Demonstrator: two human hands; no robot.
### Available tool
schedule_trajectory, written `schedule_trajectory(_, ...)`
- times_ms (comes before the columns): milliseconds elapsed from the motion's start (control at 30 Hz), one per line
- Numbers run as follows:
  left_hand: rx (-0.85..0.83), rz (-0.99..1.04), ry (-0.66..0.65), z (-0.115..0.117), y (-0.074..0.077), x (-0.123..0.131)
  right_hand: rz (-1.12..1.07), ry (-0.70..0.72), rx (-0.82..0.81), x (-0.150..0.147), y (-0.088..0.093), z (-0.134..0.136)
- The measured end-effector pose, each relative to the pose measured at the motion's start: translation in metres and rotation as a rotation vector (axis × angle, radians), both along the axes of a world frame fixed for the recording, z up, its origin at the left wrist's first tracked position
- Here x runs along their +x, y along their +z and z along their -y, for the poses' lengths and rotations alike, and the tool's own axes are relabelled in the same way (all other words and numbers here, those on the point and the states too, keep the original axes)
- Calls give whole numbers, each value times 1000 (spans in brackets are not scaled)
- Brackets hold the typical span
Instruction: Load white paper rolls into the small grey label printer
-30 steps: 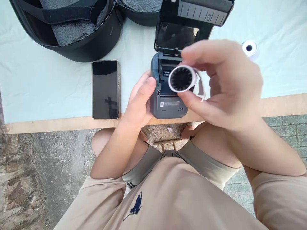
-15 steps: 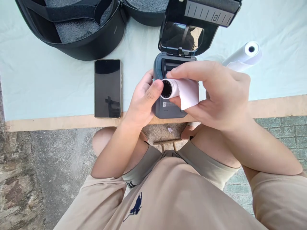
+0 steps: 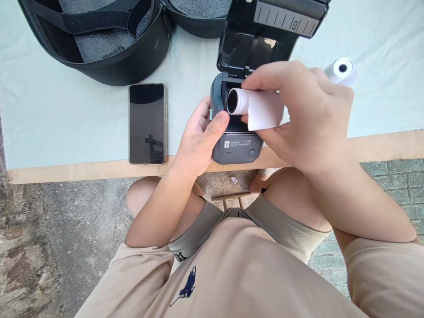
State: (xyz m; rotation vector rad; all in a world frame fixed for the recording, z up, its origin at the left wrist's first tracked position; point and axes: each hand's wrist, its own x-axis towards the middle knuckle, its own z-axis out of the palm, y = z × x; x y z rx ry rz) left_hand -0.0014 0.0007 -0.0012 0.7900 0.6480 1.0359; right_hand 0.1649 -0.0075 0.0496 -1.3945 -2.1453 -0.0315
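A dark grey label printer [image 3: 236,150] stands at the table's front edge, its black lid [image 3: 260,42] tipped up and back. My left hand [image 3: 202,139] is closed around the printer's left side, thumb toward the opening. Between the fingers and thumb of my right hand [image 3: 313,115] is a white paper roll [image 3: 265,108] with a dark hollow core facing left. A loose flap of its paper hangs down at the front. The roll sits over the printer's open compartment; how deep it reaches is hard to tell.
A smartphone [image 3: 147,123] lies left of the printer. Behind it stands an open black zip case [image 3: 115,66] with grey foam inside. Another white paper roll [image 3: 342,70] lies at the right, partly behind my right hand. The wooden table edge [image 3: 82,171] runs along the front.
My right hand has moved the paper roll up and slightly right, away from the printer's front panel, whose label and power button now show. My left hand stays on the printer.
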Motion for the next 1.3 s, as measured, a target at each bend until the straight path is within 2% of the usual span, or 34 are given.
schedule_trajectory(100, 27, 6, -20, 0, -1, 0, 62, -30, 17, -1, -4, -3)
schedule_trajectory(233, 28, 55, -1, 0, -4, 1, 36, 101, -9, 1, -6, -8)
schedule_trajectory(367, -5, 42, -3, 2, -1, 2, 19, 27, 35, 3, -6, -7)
schedule_trajectory(500, -19, -18, -5, 4, 6, 1, 48, 39, 32, 5, -6, -6)
schedule_trajectory(633, -21, -79, -2, 4, 8, 2, 80, -9, 52, 7, -8, -6)
schedule_trajectory(733, -2, -50, 15, 3, 5, 3, 42, 74, 108, 6, -7, -6)
schedule_trajectory(867, 0, 8, 21, -1, 1, 1, -67, 232, -1, 3, -2, -3)
schedule_trajectory(967, -39, 10, 2, -2, 2, -1, -150, 278, -74, 3, -1, -1)
schedule_trajectory(1167, -4, -46, 36, 0, 2, -3, -236, 446, -46, 4, -6, -1)
schedule_trajectory(1233, 2, -72, 29, 1, 1, -4, -279, 433, -17, 5, -9, -2)
schedule_trajectory(1300, 17, -96, 23, 0, 0, -5, -325, 340, 3, 8, -11, -3)
